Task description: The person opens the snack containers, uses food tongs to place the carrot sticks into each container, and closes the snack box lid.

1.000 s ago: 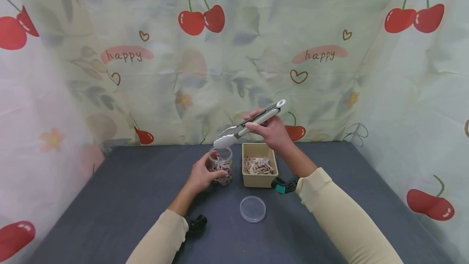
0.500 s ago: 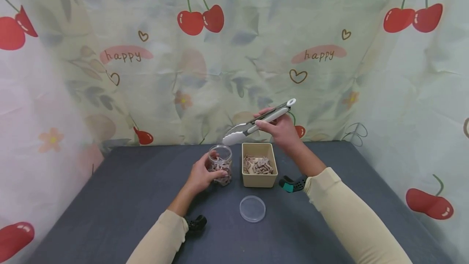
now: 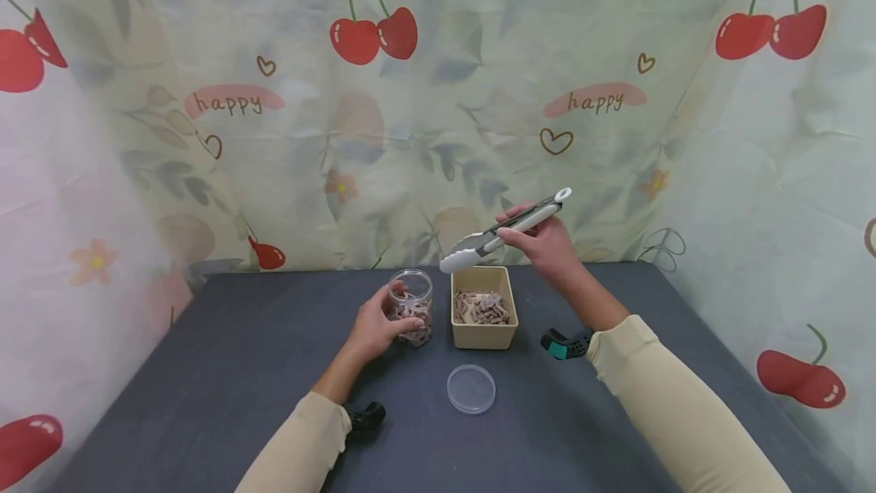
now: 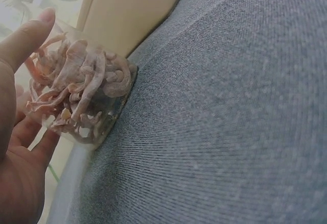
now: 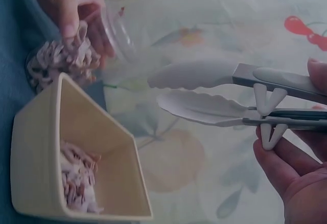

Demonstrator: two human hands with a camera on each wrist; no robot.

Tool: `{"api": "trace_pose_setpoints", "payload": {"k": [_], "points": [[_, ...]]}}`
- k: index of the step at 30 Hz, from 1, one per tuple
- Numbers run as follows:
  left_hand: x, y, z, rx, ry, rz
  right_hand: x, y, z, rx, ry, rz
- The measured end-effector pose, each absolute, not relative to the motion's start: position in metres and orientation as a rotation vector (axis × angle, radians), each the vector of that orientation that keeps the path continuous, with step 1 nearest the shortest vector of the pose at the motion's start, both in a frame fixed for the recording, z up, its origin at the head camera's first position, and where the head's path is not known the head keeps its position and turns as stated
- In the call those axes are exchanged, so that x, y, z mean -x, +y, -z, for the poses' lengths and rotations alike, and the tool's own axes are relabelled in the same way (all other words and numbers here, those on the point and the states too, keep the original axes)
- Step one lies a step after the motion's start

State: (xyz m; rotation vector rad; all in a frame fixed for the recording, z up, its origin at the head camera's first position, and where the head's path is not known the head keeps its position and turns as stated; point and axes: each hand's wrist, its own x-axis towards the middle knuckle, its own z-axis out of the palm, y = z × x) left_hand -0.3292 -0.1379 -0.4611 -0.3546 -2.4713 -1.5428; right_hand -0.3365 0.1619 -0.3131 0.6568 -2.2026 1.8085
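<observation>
My left hand (image 3: 378, 326) grips a clear open jar (image 3: 411, 291) from its left side, thumb across the front. Pale purplish-brown strips (image 4: 82, 81) fill its lower part, and the jar stands on the table. In my right hand (image 3: 544, 242) is a pair of tongs (image 3: 506, 234) with white scalloped tips, held aloft and slanting down to the left. The tips are slightly apart with nothing visible between them in the right wrist view. They hover above the back of a beige rectangular bin (image 3: 484, 337), which holds more such strips (image 5: 79, 178).
A clear round lid (image 3: 471, 389) lies on the dark table (image 3: 239, 371) in front of the bin. Behind the table hangs a cherry-print curtain (image 3: 438, 151). A thin looped wire (image 3: 662, 249) shows at the back right corner.
My right hand has moved rightward with the tongs, from over the jar's mouth to above the bin's back edge. The left hand and jar have stayed put.
</observation>
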Motion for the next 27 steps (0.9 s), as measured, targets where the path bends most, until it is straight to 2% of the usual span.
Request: {"api": "trace_pose_setpoints", "payload": {"k": [27], "points": [[0.329, -0.138, 0.462, 0.364, -2.468, 1.554, 0.343, 0.190, 0.348, -0.648, -2.436, -1.487]]}}
